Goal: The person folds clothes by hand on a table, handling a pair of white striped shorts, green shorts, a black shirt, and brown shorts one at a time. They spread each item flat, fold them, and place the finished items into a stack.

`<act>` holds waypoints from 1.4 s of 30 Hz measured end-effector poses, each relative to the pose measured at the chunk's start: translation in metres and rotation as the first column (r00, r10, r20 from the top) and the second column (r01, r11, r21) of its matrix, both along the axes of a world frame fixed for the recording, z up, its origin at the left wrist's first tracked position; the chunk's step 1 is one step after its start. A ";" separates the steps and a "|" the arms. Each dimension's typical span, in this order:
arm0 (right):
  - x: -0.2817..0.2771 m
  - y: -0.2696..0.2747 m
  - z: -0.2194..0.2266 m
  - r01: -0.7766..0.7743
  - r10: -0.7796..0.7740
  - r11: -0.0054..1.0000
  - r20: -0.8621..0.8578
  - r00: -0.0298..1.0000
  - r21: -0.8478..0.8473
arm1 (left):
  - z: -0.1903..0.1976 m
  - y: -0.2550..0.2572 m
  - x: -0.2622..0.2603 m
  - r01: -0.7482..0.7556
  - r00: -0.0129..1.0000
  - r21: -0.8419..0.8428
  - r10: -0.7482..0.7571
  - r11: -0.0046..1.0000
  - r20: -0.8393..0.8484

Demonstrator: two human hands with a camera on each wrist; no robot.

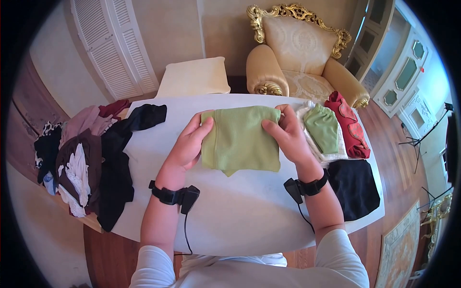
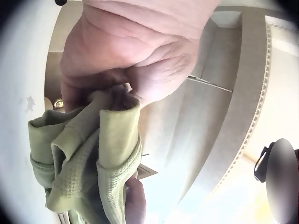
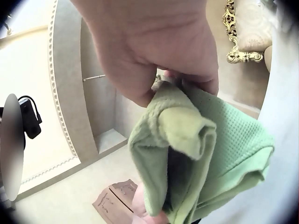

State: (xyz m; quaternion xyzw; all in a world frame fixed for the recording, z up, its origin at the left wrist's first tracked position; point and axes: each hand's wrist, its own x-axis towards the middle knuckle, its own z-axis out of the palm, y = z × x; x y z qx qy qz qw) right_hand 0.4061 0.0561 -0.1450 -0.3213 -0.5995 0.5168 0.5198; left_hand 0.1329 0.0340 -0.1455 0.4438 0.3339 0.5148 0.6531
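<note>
Both hands hold up a folded light-green ribbed garment [image 1: 242, 139] above the middle of the white table [image 1: 225, 211]. My left hand [image 1: 191, 139] pinches its left edge, thumb on the near face and fingers behind. At the upper right corner my right hand [image 1: 290, 134] pinches it the same way. From below, the left wrist view shows several hanging layers of the green cloth [image 2: 119, 140] under the left hand [image 2: 135, 51]. In the right wrist view the cloth's folded edges [image 3: 187, 130] spread beneath the right hand [image 3: 154, 46].
Loose dark, pink and white clothes [image 1: 79, 158] lie heaped at the table's left, beside a black garment [image 1: 115, 163]. On the right sit folded green shorts [image 1: 321, 128] on white cloth, a red garment [image 1: 349, 125] and a folded black piece [image 1: 354, 189]. An armchair [image 1: 302, 53] stands behind.
</note>
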 end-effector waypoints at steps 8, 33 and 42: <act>-0.008 -0.002 -0.002 -0.185 0.150 0.961 -0.174 0.973 -0.207 | -0.002 0.000 0.003 -0.017 1.000 0.098 0.015 0.995 0.023; -0.020 -0.025 -0.002 -0.380 0.395 0.917 0.408 0.823 -0.121 | 0.024 -0.026 0.002 0.368 0.798 0.205 -0.195 0.907 -0.570; -0.012 -0.027 0.013 -0.451 0.446 0.879 0.597 0.667 -0.153 | 0.038 -0.039 -0.003 0.517 0.603 0.253 -0.139 0.818 -0.785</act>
